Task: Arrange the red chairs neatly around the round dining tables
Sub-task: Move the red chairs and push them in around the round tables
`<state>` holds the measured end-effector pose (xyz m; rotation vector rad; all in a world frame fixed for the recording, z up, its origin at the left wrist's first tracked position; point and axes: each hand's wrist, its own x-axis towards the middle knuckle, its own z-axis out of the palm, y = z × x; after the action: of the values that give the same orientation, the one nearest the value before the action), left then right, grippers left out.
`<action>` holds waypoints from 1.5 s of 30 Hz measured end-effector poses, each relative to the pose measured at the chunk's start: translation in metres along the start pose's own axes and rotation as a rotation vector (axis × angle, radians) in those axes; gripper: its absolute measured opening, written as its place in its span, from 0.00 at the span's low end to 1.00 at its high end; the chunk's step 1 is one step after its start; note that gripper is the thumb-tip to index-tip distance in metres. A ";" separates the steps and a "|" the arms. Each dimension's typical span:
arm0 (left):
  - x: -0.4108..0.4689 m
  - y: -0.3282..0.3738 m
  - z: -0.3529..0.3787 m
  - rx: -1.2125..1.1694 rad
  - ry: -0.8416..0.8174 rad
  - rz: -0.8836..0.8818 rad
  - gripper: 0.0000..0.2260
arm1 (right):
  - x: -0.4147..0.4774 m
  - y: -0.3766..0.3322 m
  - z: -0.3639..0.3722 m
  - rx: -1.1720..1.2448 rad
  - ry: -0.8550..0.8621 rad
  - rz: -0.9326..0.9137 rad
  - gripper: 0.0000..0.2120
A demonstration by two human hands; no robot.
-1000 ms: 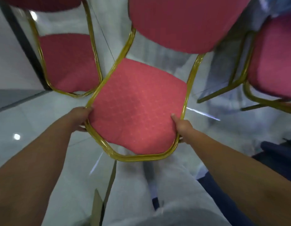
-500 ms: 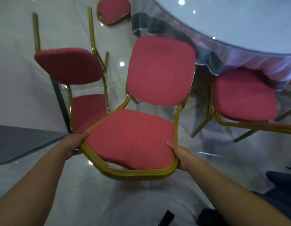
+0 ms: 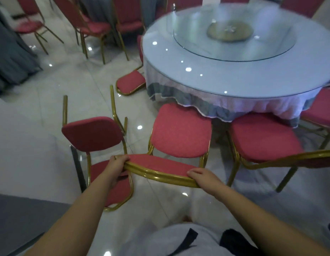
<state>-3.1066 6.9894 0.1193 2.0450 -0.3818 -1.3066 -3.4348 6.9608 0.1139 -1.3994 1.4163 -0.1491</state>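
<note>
Tiled floor, both hands gripping red chair seat frame

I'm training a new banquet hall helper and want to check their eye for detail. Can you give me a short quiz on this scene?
1. True or false: the left hand and the right hand both grip the seat frame of one chair.
2. What lies on the middle of the round table? A) a glass turntable B) a stack of plates C) a vase
3. Fill in: the held chair's frame is ____-coloured.
Key: 1 true; 2 A; 3 gold.
</note>
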 end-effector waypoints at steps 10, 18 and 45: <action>0.015 0.052 -0.007 0.077 -0.173 0.037 0.09 | -0.025 -0.043 0.008 -0.298 0.230 -0.114 0.09; 0.022 0.058 -0.062 0.165 -0.460 0.206 0.16 | -0.039 -0.080 0.040 -0.247 0.385 0.061 0.08; 0.039 -0.097 -0.222 -0.163 -0.052 -0.164 0.10 | 0.063 -0.181 0.207 -0.183 -0.094 0.047 0.23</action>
<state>-2.9029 7.1229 0.0875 1.9411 -0.1276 -1.4418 -3.1530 6.9742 0.1233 -1.5004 1.4112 0.0778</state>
